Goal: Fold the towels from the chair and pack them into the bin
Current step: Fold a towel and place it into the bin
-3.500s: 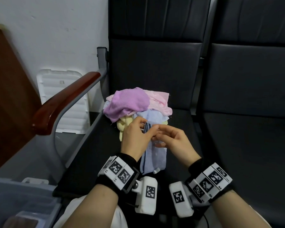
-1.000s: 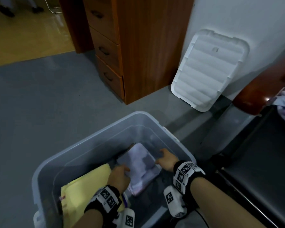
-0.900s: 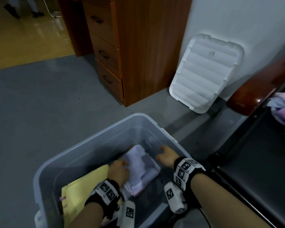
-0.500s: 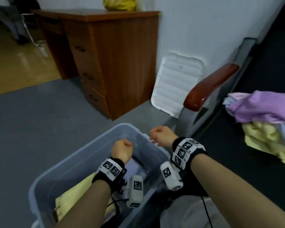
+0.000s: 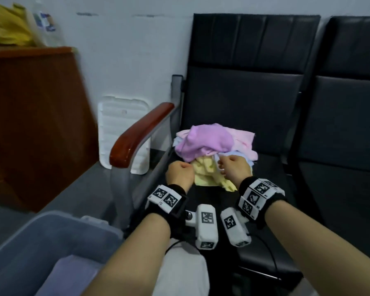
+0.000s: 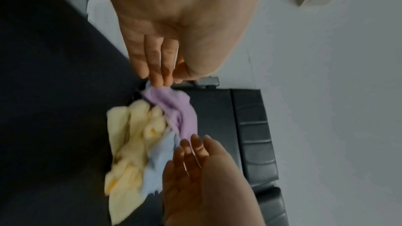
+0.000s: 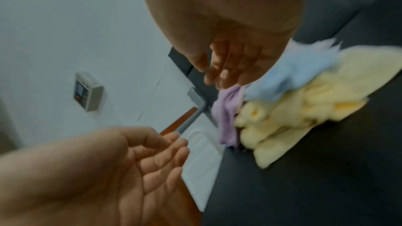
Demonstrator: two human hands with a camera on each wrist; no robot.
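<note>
A loose pile of towels lies on the black chair seat: a purple towel on top, a pink one behind, a yellow one in front and a light blue one between. My left hand hovers at the pile's near left edge, fingers relaxed and holding nothing. My right hand is over the blue and yellow towels, fingers loosely bent and empty. The grey bin stands at the lower left with a folded lavender towel in it.
A wooden armrest on a metal frame runs between the bin and the seat. The bin's white lid leans on the wall behind it. A wooden cabinet stands at the left. A second black chair adjoins on the right.
Both hands have let go of the folded lavender towel in the bin, lifted out and swung right to the towel pile on the chair. The view has turned with them.
</note>
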